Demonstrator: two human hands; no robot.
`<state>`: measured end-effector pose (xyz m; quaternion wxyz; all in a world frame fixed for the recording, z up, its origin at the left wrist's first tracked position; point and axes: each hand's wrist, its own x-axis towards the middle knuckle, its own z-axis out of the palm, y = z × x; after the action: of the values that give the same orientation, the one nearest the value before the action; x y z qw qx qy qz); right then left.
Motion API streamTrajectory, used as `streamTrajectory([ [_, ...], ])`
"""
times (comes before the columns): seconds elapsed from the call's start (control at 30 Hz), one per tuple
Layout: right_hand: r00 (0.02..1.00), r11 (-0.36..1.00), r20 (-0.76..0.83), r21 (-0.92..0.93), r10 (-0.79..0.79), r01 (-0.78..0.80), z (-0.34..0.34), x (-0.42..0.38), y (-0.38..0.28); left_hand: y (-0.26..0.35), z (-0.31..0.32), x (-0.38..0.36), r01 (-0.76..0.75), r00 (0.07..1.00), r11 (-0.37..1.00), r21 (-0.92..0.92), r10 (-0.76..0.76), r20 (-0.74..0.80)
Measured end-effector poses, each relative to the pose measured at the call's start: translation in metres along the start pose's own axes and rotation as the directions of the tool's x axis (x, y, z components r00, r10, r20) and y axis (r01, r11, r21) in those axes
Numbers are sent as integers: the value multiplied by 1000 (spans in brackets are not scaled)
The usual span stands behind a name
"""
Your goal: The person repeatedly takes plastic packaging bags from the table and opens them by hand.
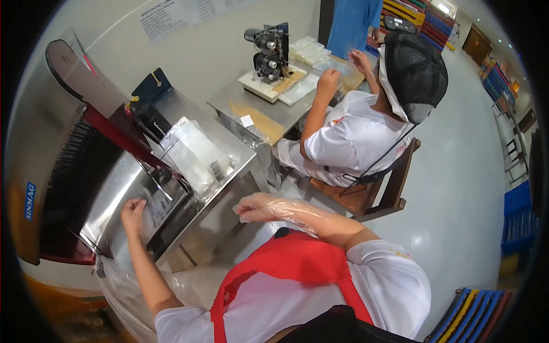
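My left hand is closed, its fingertips pinched on the edge of a clear plastic bag that lies on the metal surface of the red and black machine. My right hand, in a clear plastic glove, hangs in front of my chest past the table edge, its fingers curled together; whether they hold anything cannot be made out. A stack of clear bags rests on the metal table between my hands and the wall.
A co-worker in a white shirt sits on a wooden chair at the right, hands raised over another table. On that table stands a small machine beside stacked bags. Colored crates are at the lower right.
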<state>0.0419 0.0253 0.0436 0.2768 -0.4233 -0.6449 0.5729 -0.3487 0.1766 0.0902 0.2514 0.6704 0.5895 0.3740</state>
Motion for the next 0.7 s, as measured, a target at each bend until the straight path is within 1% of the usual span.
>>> streamTrajectory([
  [0.03,1000,1000,3,11,7,-7,0,1,0,-4,-1,-1,18,1000,991,-129,-18,4],
  [0.07,999,999,28,42,17,-19,0,2,0,-3,0,-2,30,997,958,-284,-48,-55],
  [0.1,998,997,53,72,27,-30,-2,1,-8,-2,-5,1,-52,975,976,-210,4,-224],
  [0.13,992,988,38,91,124,-127,-4,-1,-17,0,-14,7,-127,922,985,-120,72,-382],
  [0.17,998,997,-63,69,-16,21,-6,5,-14,35,-24,3,-209,876,973,-101,140,-462],
  [0.2,974,986,-162,31,-156,164,-9,11,-12,89,-32,-6,-289,818,954,-77,204,-537],
  [0.23,945,964,-230,71,-233,255,-15,2,-47,139,-31,-17,-451,805,889,-75,369,-465],
  [0.27,908,935,-295,102,-297,339,-22,-11,-91,186,-24,-30,-593,760,800,-93,518,-394],
  [0.3,843,904,-357,-10,-403,428,-26,-7,-104,223,-12,-42,-669,732,728,-152,610,-304],
  [0.33,763,855,-398,-128,-509,503,-27,-2,-114,252,9,-54,-690,724,677,-258,635,-270],
  [0.37,752,834,-433,-1,-497,551,-27,-6,-129,277,31,-64,-699,706,634,-332,684,-182],
  [0.4,745,795,-462,128,-481,592,-26,-8,-139,290,58,-69,-652,734,631,-420,664,-143],
  [0.43,766,800,-433,148,-476,581,-28,-9,-139,290,81,-68,-619,778,728,-295,620,-102],
  [0.47,697,762,-590,200,-408,615,-32,-10,-138,289,109,-66,-568,812,721,-397,570,-128],
  [0.5,614,716,-725,245,-312,653,-36,-13,-137,282,131,-63,-594,799,735,-327,587,-133],
  [0.53,744,662,-628,460,-228,592,-43,-19,-127,283,143,-68,-651,742,691,-314,666,-72],
  [0.57,848,585,-505,644,-160,493,-52,-24,-114,280,157,-75,-695,696,653,-300,716,-55],
  [0.6,855,581,-491,651,-169,488,-57,-26,-106,276,169,-78,-736,644,608,-299,764,-30],
  [0.63,880,566,-432,683,-198,462,-60,-30,-97,271,177,-80,-732,650,615,-294,759,-30],
  [0.67,899,555,-376,709,-226,436,-62,-36,-89,268,185,-82,-613,719,647,-453,695,20],
  [0.7,901,558,-375,709,-220,431,-62,-42,-84,265,192,-83,-469,771,654,-594,631,86],
])
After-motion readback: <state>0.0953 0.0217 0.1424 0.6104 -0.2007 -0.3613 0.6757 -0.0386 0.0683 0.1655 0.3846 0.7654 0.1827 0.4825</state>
